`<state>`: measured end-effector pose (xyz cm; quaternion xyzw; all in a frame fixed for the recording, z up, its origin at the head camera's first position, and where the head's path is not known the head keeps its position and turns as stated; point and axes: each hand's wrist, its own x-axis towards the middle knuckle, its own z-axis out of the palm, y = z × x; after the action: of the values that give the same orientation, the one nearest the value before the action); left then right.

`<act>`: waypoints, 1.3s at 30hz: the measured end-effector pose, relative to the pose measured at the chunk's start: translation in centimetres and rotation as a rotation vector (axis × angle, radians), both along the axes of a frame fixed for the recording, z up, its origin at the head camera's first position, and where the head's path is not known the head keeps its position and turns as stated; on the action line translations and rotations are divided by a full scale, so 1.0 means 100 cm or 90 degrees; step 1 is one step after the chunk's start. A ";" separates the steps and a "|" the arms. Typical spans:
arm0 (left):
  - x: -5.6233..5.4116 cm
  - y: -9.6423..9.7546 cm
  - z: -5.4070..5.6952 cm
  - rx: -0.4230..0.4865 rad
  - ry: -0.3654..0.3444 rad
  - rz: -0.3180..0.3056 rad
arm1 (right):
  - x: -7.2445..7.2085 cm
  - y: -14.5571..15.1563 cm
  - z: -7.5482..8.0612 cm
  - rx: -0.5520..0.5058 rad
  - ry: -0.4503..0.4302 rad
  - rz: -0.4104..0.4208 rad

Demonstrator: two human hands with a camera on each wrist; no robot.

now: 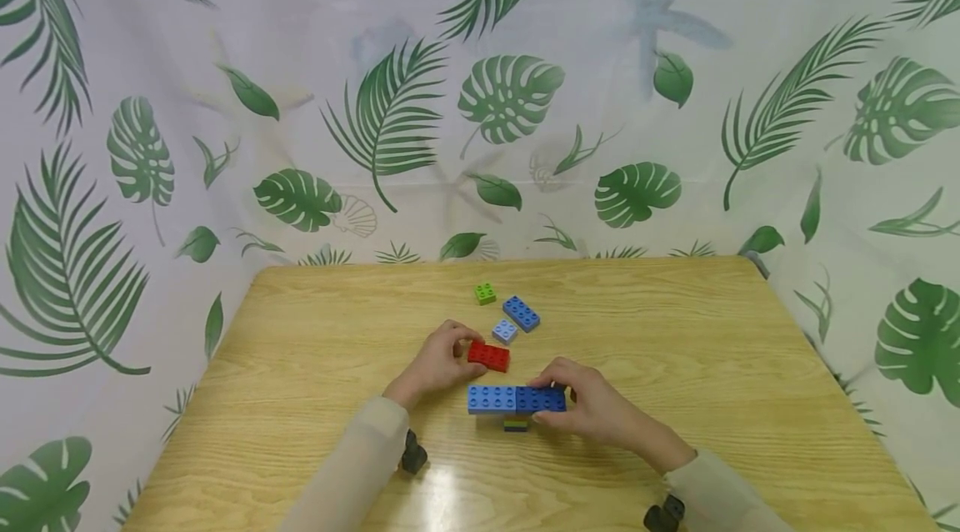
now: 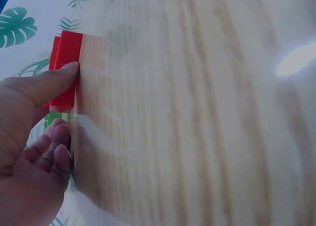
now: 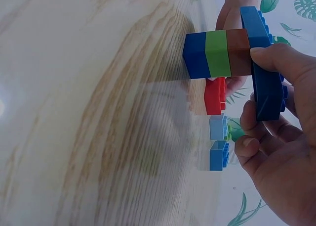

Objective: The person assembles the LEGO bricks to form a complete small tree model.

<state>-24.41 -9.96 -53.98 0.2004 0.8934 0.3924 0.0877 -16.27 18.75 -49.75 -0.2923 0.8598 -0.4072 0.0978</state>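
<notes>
A toy brick structure stands on the table in front of me. Seen from the right wrist, its column stacks a dark blue brick [image 3: 195,56], a green brick [image 3: 217,54] and a brown brick [image 3: 239,53]. Across the top lie a medium blue brick [image 1: 491,401] and a dark blue long brick [image 1: 534,400], end to end. My right hand [image 1: 592,405] grips the dark blue long brick at its right end, thumb on the near side. Behind the structure, my left hand [image 1: 438,358] pinches the left end of a red brick [image 1: 490,356] lying studs up on the table.
Beyond the red brick lie a small light blue brick [image 1: 505,332], a blue brick [image 1: 521,313] and a small lime green brick [image 1: 485,293]. The wooden table [image 1: 315,315] ends at a leaf-print curtain [image 1: 420,115] at the back.
</notes>
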 end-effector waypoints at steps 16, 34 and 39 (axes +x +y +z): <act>0.012 -0.007 0.013 0.047 -0.072 0.020 | 0.001 0.002 -0.001 0.009 -0.010 0.000; 0.040 -0.006 0.053 0.054 -0.030 -0.040 | 0.001 0.005 -0.003 0.007 -0.017 0.006; 0.050 -0.003 0.059 0.054 -0.023 -0.060 | 0.001 0.004 -0.003 0.004 -0.002 0.008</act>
<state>-19.46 -10.31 -48.03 0.2387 0.8637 0.4290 0.1140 -16.17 19.15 -50.08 -0.2964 0.8591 -0.4045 0.1026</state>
